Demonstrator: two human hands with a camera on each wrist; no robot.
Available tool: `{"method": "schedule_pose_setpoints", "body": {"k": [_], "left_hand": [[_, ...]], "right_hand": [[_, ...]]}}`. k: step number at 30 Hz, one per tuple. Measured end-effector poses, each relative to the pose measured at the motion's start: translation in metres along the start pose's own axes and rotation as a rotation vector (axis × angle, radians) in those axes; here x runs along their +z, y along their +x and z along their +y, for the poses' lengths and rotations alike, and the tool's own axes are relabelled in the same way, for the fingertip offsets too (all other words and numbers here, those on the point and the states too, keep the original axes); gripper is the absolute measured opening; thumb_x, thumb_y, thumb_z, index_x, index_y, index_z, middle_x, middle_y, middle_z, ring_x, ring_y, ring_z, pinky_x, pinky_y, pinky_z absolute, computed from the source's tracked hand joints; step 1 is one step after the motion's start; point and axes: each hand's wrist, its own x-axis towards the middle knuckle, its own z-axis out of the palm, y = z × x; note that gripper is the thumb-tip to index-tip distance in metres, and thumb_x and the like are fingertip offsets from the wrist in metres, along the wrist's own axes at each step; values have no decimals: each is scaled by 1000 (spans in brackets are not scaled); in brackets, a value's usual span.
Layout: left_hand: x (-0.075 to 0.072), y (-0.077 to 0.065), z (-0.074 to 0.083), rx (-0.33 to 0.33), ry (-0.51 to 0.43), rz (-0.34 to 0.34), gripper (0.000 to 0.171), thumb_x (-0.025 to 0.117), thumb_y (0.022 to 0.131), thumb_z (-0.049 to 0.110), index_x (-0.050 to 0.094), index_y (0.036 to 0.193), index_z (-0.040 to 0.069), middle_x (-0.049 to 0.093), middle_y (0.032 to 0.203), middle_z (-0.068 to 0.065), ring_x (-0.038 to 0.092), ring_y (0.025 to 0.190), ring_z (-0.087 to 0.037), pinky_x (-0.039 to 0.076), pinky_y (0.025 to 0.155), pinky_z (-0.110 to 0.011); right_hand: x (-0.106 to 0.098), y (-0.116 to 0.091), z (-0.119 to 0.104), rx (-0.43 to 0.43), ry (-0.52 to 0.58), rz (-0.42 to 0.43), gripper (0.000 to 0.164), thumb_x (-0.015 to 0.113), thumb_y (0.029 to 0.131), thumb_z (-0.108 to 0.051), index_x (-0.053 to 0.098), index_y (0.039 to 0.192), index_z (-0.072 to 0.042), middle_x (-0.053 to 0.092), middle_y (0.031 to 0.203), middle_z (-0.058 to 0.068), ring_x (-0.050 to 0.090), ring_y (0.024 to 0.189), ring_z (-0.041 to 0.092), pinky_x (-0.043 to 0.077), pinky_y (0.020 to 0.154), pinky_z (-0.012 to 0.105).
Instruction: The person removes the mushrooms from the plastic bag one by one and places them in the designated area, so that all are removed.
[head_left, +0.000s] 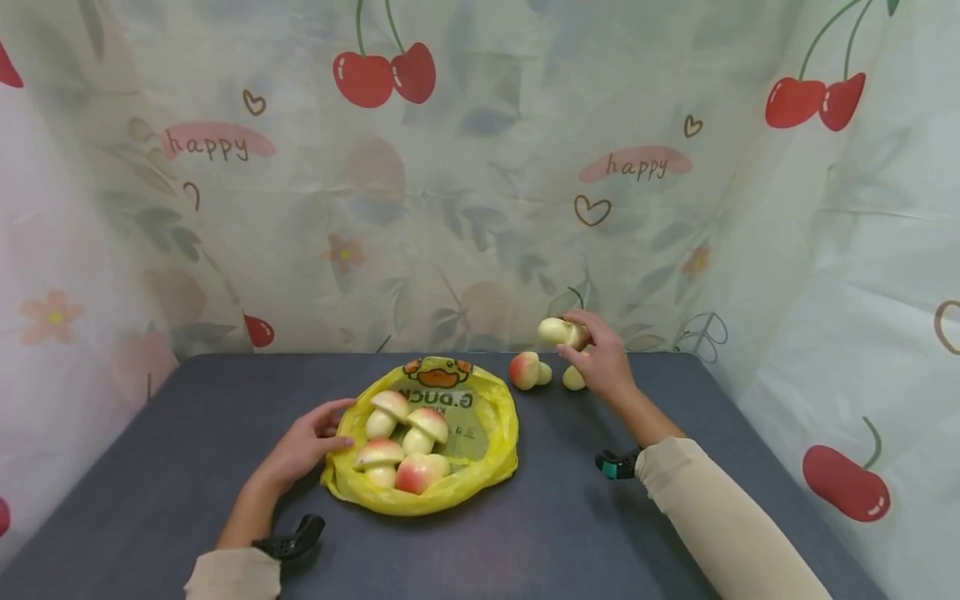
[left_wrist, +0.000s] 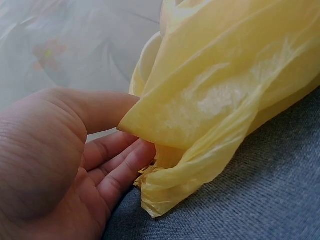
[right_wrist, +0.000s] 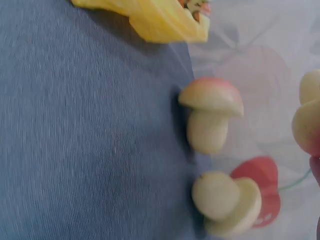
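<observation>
Left hand (head_left: 306,446) pinches a crinkled plastic bag (head_left: 420,502) at its left rim; right hand (head_left: 606,360) holds a smooth, bulbous mushroom (head_left: 555,331)

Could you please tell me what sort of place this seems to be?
Probably a small screened-off tabletop workspace: a cherry-printed curtain surrounds the back and sides of a dark table, where a yellow bag holds toy-like mushrooms.

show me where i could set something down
The table is bare left of the left hand and between the yellow bag and the right sleeve. Crowded: the back edge right of the bag, where two mushrooms lie near the right hand, and the bag's left and front, holding four more mushrooms.
</observation>
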Motion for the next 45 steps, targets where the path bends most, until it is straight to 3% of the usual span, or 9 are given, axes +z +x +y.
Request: {"method": "schedule_pose_setpoints", "body": {"k": [7, 17, 22, 27, 35, 45], "left_hand": [[0, 0, 1, -10, 2, 4, 63, 69, 92, 14, 40, 146, 3, 59, 119, -20, 59, 102, -29, 49, 81, -38], [0, -2, 3, 2, 16, 5, 62, 69, 92, 15, 41, 146, 4, 59, 119, -20, 59, 102, -28, 49, 82, -35], [-1, -2, 3, 10, 11, 4, 63, 69, 92, 14, 40, 146, 2, 58, 120, -21, 58, 102, -29, 49, 82, -37], [0, -2, 4, 3, 7, 5, 63, 69, 91, 15, 40, 146, 2, 59, 119, -19, 59, 102, -29, 49, 82, -38], [0, -3, 6, 5, 6, 4, 62, 69, 92, 14, 41, 146, 2, 59, 118, -20, 59, 102, -29, 49, 82, -38], [2, -3, 6, -6, 6, 16, 61, 69, 91, 12, 42, 145, 2, 59, 118, -20, 59, 101, -28, 49, 82, -38]], "right_hand": [[-18, -5, 20, 97, -98, 20, 48, 77, 85, -10, 59, 129, -6, 51, 137, 17, 57, 105, 36, 49, 80, 50], [-40, -16, 45, 152, -192, 78, 49, 79, 82, -8, 60, 127, -7, 60, 118, 17, 57, 76, 28, 44, 62, 40], [-47, -22, 58, 191, -226, 102, 47, 79, 83, -9, 61, 125, -5, 61, 112, 16, 57, 74, 27, 45, 63, 39], [-52, -29, 72, 192, -254, 100, 44, 80, 80, -6, 62, 120, -3, 60, 114, 16, 55, 80, 29, 43, 72, 42], [-57, -40, 86, 270, -326, 1, 46, 77, 82, -7, 59, 123, -1, 57, 121, 23, 53, 101, 40, 39, 85, 54], [-58, -45, 96, 357, -393, -175, 54, 74, 85, -11, 52, 134, -1, 49, 133, 27, 46, 119, 47, 35, 95, 58]]}}
